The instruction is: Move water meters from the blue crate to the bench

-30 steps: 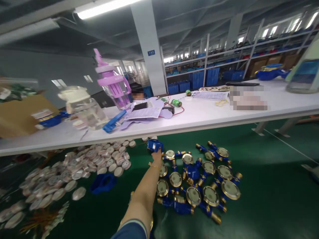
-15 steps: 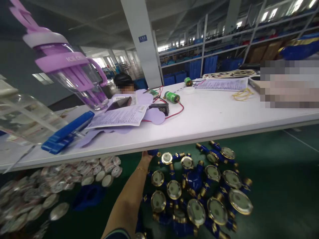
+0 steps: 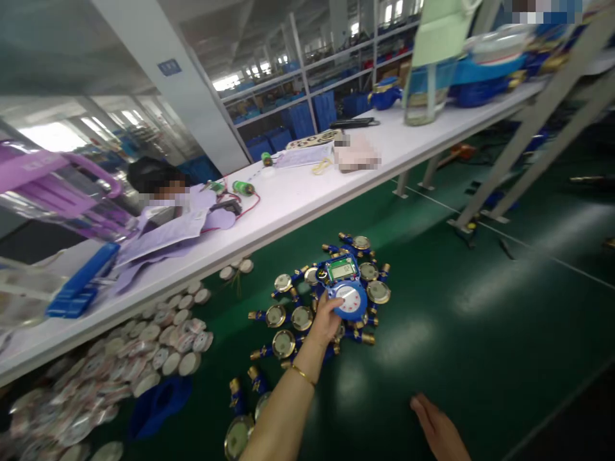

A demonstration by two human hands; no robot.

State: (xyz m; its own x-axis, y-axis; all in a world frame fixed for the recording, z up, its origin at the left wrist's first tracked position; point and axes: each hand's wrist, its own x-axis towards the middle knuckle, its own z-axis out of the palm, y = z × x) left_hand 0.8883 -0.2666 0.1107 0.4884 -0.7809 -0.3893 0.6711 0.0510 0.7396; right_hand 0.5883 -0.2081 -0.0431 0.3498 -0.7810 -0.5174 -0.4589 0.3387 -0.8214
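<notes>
My left hand [image 3: 327, 317], wearing a gold bracelet, grips a blue water meter [image 3: 350, 299] by its edge, thumb on the white round dial. At the top of the meter a green circuit board with a small display [image 3: 341, 269] lies exposed. Behind and below it, on the green floor, stand several blue-and-brass meter bodies [image 3: 302, 318] with round glass tops. My right hand [image 3: 439, 429] is low at the right, over the floor, fingers stretched forward and holding nothing that I can see.
A white bench [image 3: 283, 205] crosses the view, bearing green batteries [image 3: 243, 187] with wires, papers, a purple bottle [image 3: 57, 186] and a blue clamp-like tool [image 3: 84, 282]. Many white round pieces [image 3: 158, 346] lie heaped on the floor at left. A person [image 3: 156, 179] is behind the bench.
My left hand has come out from under the bench edge and now holds the water meter in view. My right hand has appeared at lower right. The view has turned right.
</notes>
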